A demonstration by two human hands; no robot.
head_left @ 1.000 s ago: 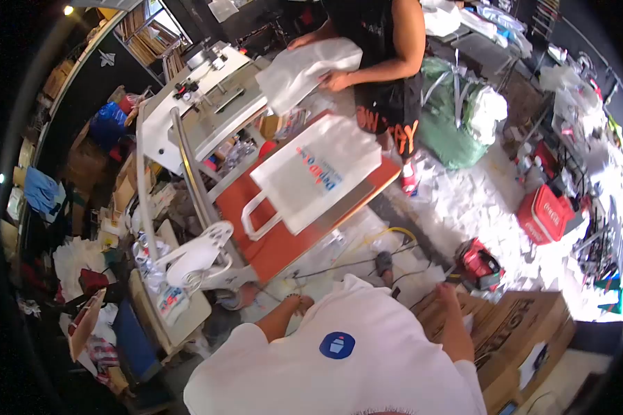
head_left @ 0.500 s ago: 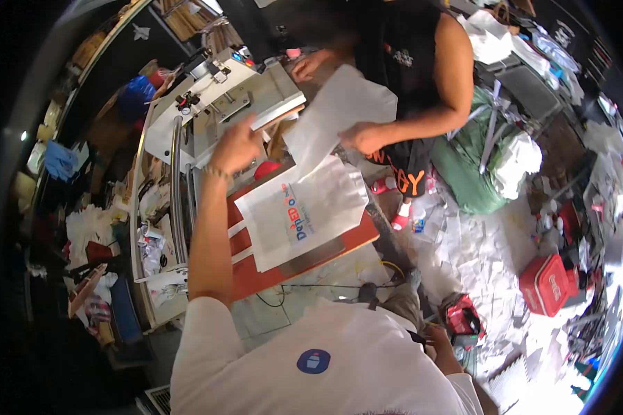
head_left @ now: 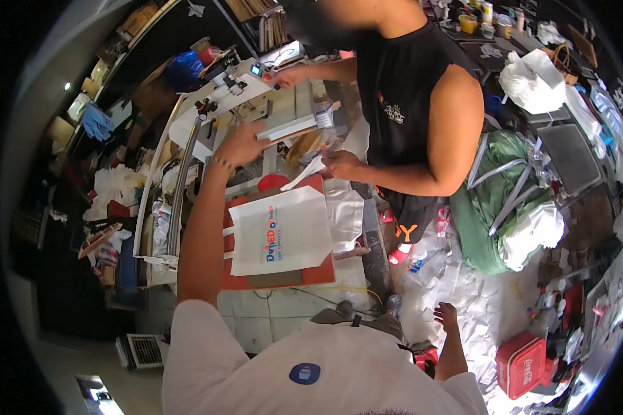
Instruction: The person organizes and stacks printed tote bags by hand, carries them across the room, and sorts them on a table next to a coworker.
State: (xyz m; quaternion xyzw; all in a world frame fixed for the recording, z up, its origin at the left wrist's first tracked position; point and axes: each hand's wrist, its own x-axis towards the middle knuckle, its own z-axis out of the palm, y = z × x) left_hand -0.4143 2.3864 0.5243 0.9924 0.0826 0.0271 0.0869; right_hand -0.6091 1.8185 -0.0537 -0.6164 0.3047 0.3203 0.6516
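My left hand (head_left: 244, 144), wearing a bracelet, reaches out beside the white edge of a press-like machine (head_left: 294, 128). Its fingers look stretched out, with nothing visible in them. Low on the right hangs my right hand (head_left: 446, 315), open and away from the work surface. Between them, a white bag (head_left: 304, 235) with blue and red print lies on a red board (head_left: 235, 280), its straps to the left. A co-worker's hand (head_left: 342, 166) grips a white sheet (head_left: 306, 173), seen nearly edge-on. Their other hand (head_left: 291, 76) is at the machine's control panel (head_left: 259, 71).
The co-worker (head_left: 415, 104) stands across the board. A green sack (head_left: 488, 200) with white material sits at the right. Nearer stands a red cooler (head_left: 521, 366). Metal rails (head_left: 183, 173) run along the left, and papers (head_left: 474, 283) cover the floor.
The co-worker's sheet has swung down off the bag, and their other hand has moved to the panel. My right hand has extended outward. My view has shifted.
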